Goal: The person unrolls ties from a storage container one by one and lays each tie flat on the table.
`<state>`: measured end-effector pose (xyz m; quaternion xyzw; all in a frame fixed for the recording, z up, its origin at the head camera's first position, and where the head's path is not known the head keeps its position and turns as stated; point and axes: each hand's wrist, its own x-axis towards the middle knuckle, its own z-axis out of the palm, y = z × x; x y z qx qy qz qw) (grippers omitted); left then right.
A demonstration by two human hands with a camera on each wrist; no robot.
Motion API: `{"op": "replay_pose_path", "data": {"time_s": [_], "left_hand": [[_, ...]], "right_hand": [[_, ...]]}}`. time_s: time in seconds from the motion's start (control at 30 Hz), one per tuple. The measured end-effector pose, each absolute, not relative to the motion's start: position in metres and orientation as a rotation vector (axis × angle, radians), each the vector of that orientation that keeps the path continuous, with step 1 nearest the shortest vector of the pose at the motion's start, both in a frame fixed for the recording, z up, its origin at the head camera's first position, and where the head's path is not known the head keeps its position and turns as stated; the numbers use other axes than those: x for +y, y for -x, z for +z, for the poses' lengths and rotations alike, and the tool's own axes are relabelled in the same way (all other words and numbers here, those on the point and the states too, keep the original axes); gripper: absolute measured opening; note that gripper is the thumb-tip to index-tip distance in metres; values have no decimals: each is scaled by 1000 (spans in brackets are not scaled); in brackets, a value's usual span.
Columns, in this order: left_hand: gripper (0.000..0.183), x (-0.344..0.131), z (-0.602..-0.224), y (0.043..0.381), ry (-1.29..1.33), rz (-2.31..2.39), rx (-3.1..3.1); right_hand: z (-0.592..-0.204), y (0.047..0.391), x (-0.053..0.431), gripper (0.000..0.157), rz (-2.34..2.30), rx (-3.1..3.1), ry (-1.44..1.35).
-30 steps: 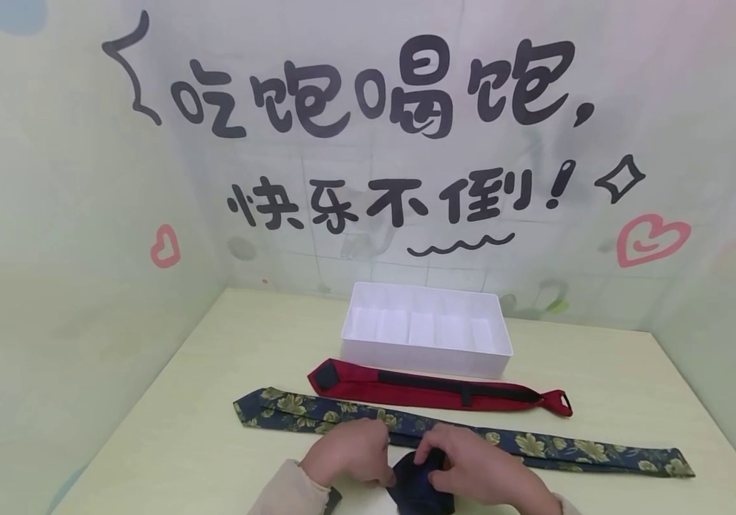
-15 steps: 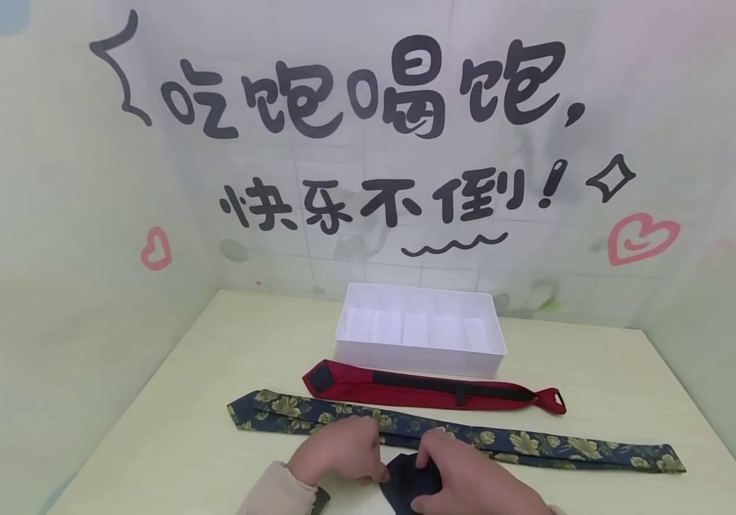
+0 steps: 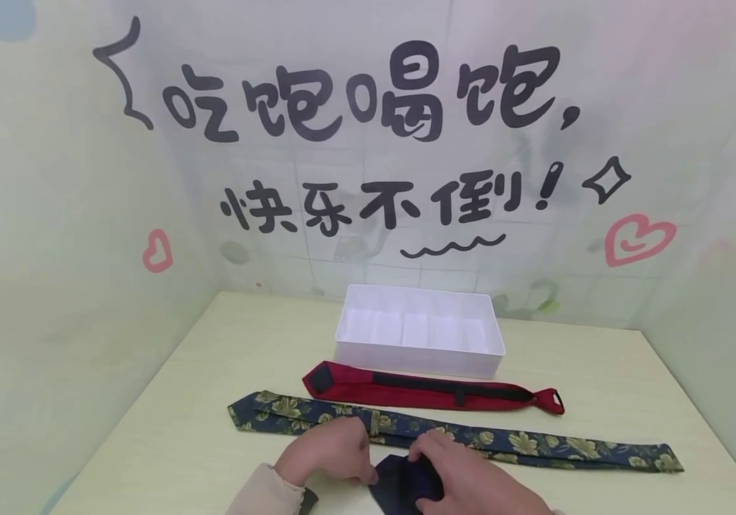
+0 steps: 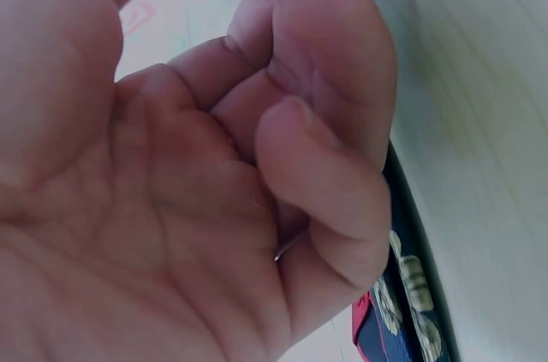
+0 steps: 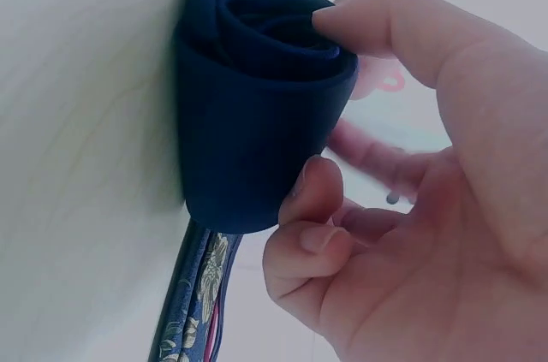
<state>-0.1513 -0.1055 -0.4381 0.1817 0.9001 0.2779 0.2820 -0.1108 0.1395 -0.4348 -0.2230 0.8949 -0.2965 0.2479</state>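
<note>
At the front of the table is a navy necktie (image 3: 398,481), part of it wound into a roll (image 5: 248,131). My right hand (image 3: 470,478) grips this roll; in the right wrist view, the thumb lies at its coiled edge and fingers touch its side. The pointed flat end extends left from the roll. There my left hand (image 3: 334,452) pinches the tip between its fingertips, its other fingers curled in toward the palm (image 4: 197,208) in the left wrist view. That pinch itself lies outside the left wrist view.
Just beyond both hands a navy necktie with gold flowers (image 3: 528,443) lies stretched across the table (image 3: 168,429). Behind it lies a red pre-tied necktie (image 3: 406,397), and farther back stands a white box (image 3: 419,355) with compartments. Printed curtains (image 3: 265,272) enclose the table's back and sides.
The left hand has shifted slightly left with the tie's pointed end, and more of that flat end shows beside the roll. The right hand keeps its grip. The other ties and box stay put.
</note>
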Motion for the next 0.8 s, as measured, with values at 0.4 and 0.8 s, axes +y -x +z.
{"op": "replay_pose_path", "data": {"time_s": [0.4, 0.8], "left_hand": [[29, -111, -438, 150, -474, 791, 2389], [27, -112, -437, 151, -465, 786, 2399]], "right_hand": [[-439, 110, 144, 33, -750, 2450, 732], [-435, 111, 149, 32, -851, 2483, 635]]}}
